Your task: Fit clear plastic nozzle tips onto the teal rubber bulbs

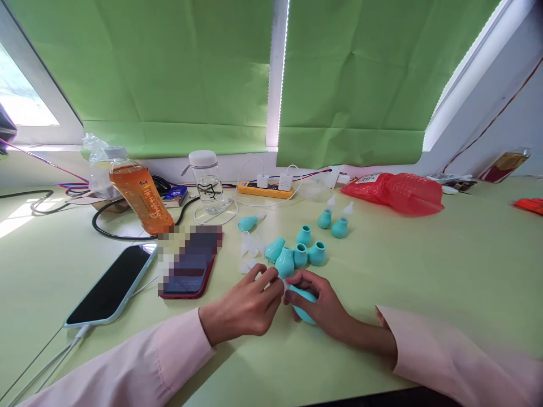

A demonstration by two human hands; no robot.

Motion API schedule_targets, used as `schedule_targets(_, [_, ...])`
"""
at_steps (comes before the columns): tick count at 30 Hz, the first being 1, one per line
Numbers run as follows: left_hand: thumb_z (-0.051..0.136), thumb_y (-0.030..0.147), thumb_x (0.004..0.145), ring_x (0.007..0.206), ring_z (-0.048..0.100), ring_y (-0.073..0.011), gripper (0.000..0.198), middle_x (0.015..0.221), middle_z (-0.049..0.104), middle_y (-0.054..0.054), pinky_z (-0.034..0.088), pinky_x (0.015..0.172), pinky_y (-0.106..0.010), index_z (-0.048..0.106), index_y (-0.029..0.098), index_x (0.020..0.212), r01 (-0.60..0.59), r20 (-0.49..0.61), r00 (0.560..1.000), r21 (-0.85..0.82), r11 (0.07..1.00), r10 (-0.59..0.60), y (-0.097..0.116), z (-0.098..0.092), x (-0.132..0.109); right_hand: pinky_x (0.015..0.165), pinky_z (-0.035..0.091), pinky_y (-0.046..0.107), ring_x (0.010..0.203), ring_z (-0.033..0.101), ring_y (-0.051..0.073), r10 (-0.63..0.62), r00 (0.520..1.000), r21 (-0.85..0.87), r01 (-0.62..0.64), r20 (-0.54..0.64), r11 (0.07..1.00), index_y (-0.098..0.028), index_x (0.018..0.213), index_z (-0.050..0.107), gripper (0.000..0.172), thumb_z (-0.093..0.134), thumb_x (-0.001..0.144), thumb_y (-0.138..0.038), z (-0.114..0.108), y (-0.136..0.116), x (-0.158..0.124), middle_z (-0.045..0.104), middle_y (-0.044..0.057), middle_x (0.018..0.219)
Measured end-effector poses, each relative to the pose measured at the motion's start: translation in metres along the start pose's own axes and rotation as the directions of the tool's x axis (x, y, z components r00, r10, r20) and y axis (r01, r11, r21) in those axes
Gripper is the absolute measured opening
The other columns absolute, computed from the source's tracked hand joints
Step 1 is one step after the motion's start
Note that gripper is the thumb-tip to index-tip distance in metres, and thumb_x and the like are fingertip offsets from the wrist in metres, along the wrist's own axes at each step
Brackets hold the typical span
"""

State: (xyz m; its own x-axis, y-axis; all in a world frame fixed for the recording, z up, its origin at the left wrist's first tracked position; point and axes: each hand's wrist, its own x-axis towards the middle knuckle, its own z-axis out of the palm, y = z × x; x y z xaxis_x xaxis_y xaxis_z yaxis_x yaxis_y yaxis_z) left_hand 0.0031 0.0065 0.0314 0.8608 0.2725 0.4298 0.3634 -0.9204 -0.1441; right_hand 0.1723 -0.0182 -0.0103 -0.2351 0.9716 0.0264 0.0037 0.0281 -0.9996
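Pale pink fabric sleeves (176,353) are worn on both arms, right up by the camera. The rounded turquoise bulb (305,316) is gripped in the right hand (320,305), low over the table, with the fingers curled snugly around it. A small translucent tip (287,284) can be made out at its neck, and the left hand (250,302) is brought up close there, fingers bunched nearly together; whether the tip is actually pinched can't be told, since the fingertips are mostly hidden.

Just beyond, five open-necked turquoise bulbs (300,256) are bunched together, with some loose clear plastic tips (253,246) scattered beside them. Three tipped turquoise bulbs (339,227) are placed further back, two upright, one on its side. Two phones (112,285) are parked to the left. At the back, a yellow power strip (266,193) is plugged with white chargers, and a crinkly red plastic bag (394,193) is dumped to the right.
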Motion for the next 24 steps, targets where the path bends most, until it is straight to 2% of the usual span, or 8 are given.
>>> schedule_targets(4, [0.036,0.008,0.082,0.078,0.041,-0.0199,0.018,0.077,0.049,-0.009,0.04,0.061,-0.032,0.053,0.01,0.077,0.034,0.113,0.993,0.034,0.999,-0.038,-0.002,-0.006,0.002,0.046,0.045,0.023,0.05,0.046,0.008,-0.037,0.999,-0.07,0.037,0.003,0.997,-0.018,0.072,0.044,0.021,0.056,0.071,-0.034,0.0,0.002,-0.002,0.049,-0.002,0.066])
schedule_targets(7, [0.035,0.006,0.081,0.077,0.041,-0.0217,0.018,0.074,0.048,-0.009,0.039,0.059,-0.033,0.052,0.009,0.076,0.015,0.16,0.986,0.141,0.99,-0.037,0.001,-0.008,0.004,0.046,0.044,0.023,0.048,0.045,0.008,-0.062,0.998,-0.102,0.062,0.002,0.993,-0.018,0.072,0.044,0.02,0.056,0.071,-0.035,0.001,0.002,-0.002,0.048,-0.003,0.062])
schedule_targets(9, [0.034,0.006,0.081,0.075,0.041,-0.0217,0.019,0.073,0.048,-0.009,0.039,0.058,-0.033,0.051,0.009,0.076,0.011,0.172,0.984,0.189,0.982,-0.044,0.003,-0.006,0.004,0.045,0.045,0.023,0.051,0.046,0.009,-0.041,0.999,-0.068,0.04,-0.008,0.997,-0.018,0.072,0.045,0.022,0.057,0.07,-0.036,0.002,0.002,-0.001,0.05,-0.002,0.066])
schedule_targets(12, [0.034,0.006,0.081,0.074,0.04,-0.0203,0.017,0.074,0.048,-0.008,0.038,0.058,-0.032,0.05,0.01,0.078,0.055,0.181,0.98,0.176,0.983,-0.087,0.004,-0.003,0.004,0.045,0.046,0.024,0.06,0.048,0.012,-0.007,1.0,0.008,0.007,-0.02,1.0,-0.018,0.074,0.045,0.025,0.058,0.068,-0.039,0.002,-0.001,0.001,0.05,0.001,0.071])
schedule_targets(14, [0.034,0.006,0.081,0.074,0.039,-0.0196,0.015,0.074,0.048,-0.007,0.038,0.059,-0.031,0.048,0.012,0.078,0.104,0.169,0.977,0.147,0.984,-0.129,0.004,0.0,0.004,0.045,0.047,0.024,0.061,0.049,0.012,-0.002,1.0,0.038,0.003,-0.023,0.999,-0.018,0.075,0.045,0.026,0.058,0.069,-0.039,0.002,-0.003,0.0,0.05,0.001,0.07])
schedule_targets(20, [0.033,0.009,0.083,0.072,0.037,-0.0182,0.013,0.074,0.049,-0.006,0.037,0.059,-0.029,0.045,0.013,0.078,0.243,0.064,0.968,0.017,0.97,-0.243,0.005,0.005,0.002,0.042,0.042,0.022,0.046,0.048,0.007,-0.032,0.998,0.105,0.038,-0.058,0.994,-0.019,0.079,0.042,0.024,0.057,0.071,-0.036,0.002,-0.005,-0.003,0.052,-0.002,0.069])
schedule_targets(24, [0.032,0.009,0.083,0.072,0.036,-0.0186,0.013,0.072,0.05,-0.007,0.038,0.059,-0.03,0.044,0.012,0.078,0.252,-0.01,0.968,-0.018,0.968,-0.252,0.006,0.008,0.001,0.041,0.041,0.022,0.044,0.048,0.007,-0.044,0.996,0.134,0.055,-0.081,0.989,-0.019,0.079,0.04,0.022,0.055,0.073,-0.035,0.003,-0.005,-0.006,0.052,-0.002,0.069])
